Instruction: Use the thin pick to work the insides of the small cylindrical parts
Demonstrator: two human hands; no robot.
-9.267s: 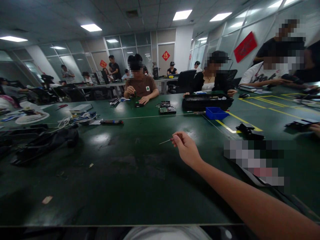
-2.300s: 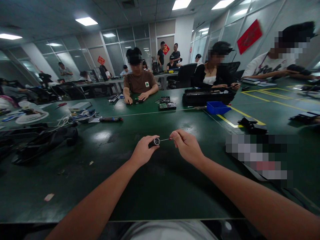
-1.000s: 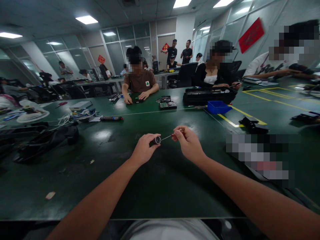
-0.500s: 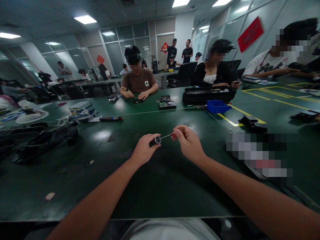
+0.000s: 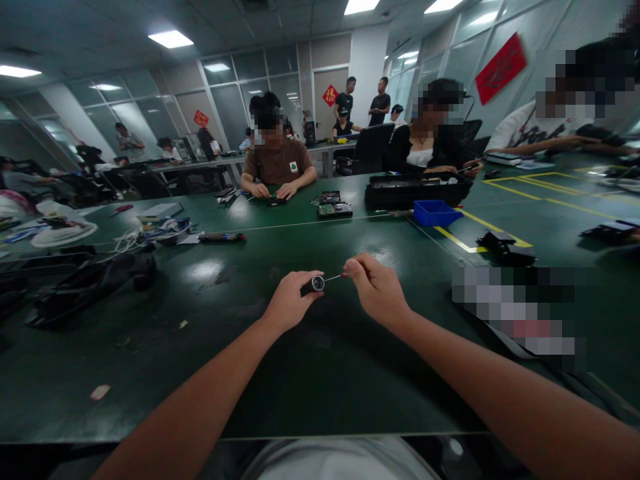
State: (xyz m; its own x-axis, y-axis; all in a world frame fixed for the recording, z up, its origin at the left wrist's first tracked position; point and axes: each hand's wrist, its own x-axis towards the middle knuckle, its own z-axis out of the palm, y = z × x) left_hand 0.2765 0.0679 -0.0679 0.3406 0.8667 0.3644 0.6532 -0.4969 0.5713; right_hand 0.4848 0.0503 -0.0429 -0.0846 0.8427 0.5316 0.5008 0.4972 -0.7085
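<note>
Well left of the left hand, a black object lies on the green table. The left hand grips a dark cylinder, open end facing right and toward the wearer. At its rim, the screwdriver shaft points left along a nearly level axis, its handle pinched in the right hand. Tabletop stretches from both hands to the near edge. Beyond the right hand sits a blue tray; farther off, a glass wall.

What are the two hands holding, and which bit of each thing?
The left hand holds a black tube by its sides, near the silver-rimmed end. The right hand pinches a screwdriver by its reddish handle.
</note>
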